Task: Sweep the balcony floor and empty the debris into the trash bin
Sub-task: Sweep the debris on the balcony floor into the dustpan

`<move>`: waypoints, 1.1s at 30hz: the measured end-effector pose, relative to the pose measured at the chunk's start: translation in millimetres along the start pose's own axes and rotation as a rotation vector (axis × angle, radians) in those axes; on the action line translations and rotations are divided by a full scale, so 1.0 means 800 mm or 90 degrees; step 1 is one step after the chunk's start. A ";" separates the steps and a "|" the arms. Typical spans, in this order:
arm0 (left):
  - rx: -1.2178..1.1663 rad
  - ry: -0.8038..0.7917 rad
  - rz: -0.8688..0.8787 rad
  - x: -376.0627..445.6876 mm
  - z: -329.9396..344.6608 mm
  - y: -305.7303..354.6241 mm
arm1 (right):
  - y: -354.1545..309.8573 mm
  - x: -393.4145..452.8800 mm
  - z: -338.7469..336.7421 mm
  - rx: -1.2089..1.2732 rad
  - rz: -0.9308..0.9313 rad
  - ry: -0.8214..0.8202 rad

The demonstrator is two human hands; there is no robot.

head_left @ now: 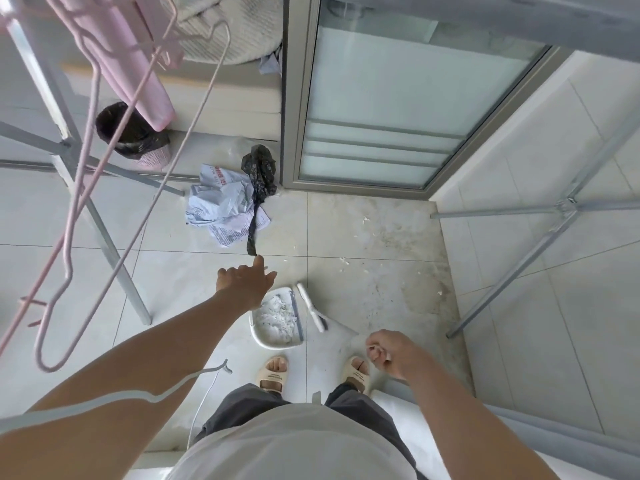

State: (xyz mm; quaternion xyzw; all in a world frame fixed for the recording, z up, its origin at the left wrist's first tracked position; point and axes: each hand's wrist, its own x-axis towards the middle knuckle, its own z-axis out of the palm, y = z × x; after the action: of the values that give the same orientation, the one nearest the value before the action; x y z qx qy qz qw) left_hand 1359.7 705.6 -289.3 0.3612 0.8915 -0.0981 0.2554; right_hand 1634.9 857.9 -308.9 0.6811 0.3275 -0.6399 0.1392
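Observation:
A white dustpan (258, 332) lies on the tiled floor in front of my feet, with white scraps inside it. A small white hand brush (311, 308) lies on the floor just to its right. My left hand (247, 280) reaches forward above the dustpan, fingers stretched out and empty, its fingertip close to the tail of a black plastic bag (259, 174). My right hand (389, 353) hangs over my right foot, fingers loosely curled, holding nothing. The trash bin (130, 136), lined with a black bag, stands far left by the step.
Crumpled printed paper and plastic (221, 206) lie beside the black bag. White flecks (363, 225) dot the stained tiles to the right. Grey drying-rack legs (114, 258) (540, 244) stand on both sides; pink hangers (74, 216) hang at left. A glass sliding door (398, 109) is ahead.

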 end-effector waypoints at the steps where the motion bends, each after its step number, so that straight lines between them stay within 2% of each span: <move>1: -0.003 0.001 -0.005 -0.001 0.000 0.000 | -0.008 -0.001 -0.011 0.000 -0.005 -0.011; 6: 0.003 0.017 -0.039 -0.005 0.000 0.001 | -0.049 -0.017 -0.097 0.000 -0.009 -0.069; 11: -0.038 0.019 -0.111 -0.013 0.010 0.004 | -0.085 -0.007 -0.129 -0.083 -0.059 -0.052; 16: -0.084 0.024 -0.190 -0.026 0.009 0.002 | -0.110 0.005 -0.105 -0.115 -0.125 -0.049; 20: -0.142 0.084 -0.260 -0.045 0.004 -0.001 | -0.124 0.017 -0.083 -0.120 -0.155 -0.047; 28: -0.231 0.095 -0.341 -0.088 0.025 -0.033 | -0.170 0.042 -0.044 -0.058 -0.128 -0.106; 33: -0.238 0.133 -0.364 -0.095 0.023 -0.047 | -0.195 0.046 -0.010 -0.070 -0.135 -0.119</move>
State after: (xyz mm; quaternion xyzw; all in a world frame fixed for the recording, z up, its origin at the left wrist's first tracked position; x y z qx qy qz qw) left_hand 1387.0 627.1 -265.3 0.0519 0.9803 0.0367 0.1870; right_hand 1542.4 989.3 -307.5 0.5716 0.4179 -0.6925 0.1381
